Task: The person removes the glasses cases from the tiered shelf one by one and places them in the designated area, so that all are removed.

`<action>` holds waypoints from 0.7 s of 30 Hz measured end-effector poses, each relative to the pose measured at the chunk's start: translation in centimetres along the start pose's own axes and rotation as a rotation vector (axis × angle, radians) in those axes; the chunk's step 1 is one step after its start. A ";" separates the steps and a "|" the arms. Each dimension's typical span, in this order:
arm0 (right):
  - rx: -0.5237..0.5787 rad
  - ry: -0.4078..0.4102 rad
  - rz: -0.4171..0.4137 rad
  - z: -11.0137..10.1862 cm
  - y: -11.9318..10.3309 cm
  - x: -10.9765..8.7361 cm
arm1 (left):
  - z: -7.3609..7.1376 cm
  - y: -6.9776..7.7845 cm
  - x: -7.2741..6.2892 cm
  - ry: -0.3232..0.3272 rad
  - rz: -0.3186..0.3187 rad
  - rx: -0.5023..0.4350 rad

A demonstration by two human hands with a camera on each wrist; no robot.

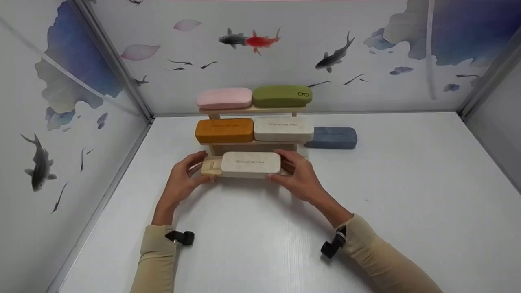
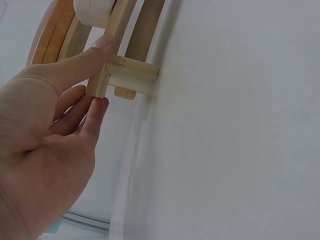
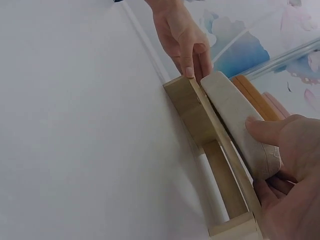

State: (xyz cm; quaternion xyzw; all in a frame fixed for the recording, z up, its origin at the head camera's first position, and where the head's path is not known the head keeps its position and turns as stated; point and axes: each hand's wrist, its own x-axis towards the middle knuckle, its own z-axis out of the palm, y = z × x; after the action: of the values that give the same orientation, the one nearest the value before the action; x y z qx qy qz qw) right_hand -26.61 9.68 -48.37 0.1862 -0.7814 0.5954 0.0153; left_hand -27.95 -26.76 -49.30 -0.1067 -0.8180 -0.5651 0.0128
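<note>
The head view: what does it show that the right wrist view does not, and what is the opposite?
Only the head view shows the olive-green oblong case with a glasses mark, the white oblong case in the middle row and the grey-blue oblong case at right.

Only the right wrist view shows the straight wooden rail under the pale wooden rack.

Both show that rack, the orange oblong case, the pink oblong case, the cream oblong case, the left hand and the right hand.

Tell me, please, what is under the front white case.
The lowest wooden shelf is below the front white case. Its bare left end shows, held by the left grip. The wood directly beneath the case is covered; I cannot tell whether they touch.
</note>
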 end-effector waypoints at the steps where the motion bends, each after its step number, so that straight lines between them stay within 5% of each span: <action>1: -0.001 -0.003 0.006 -0.2 0.0 -0.1 | 0.0 0.0 0.0 0.000 -0.001 0.003; 21: -0.018 -0.045 0.015 -3.0 -0.2 -1.7 | -0.1 0.0 0.1 -0.011 -0.006 0.024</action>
State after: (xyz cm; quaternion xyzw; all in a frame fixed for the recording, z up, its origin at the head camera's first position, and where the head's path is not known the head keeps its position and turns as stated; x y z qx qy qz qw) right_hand -25.52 12.87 -47.71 0.1935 -0.7882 0.5842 -0.0052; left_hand -28.02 -26.83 -49.30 -0.1071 -0.8250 -0.5548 0.0080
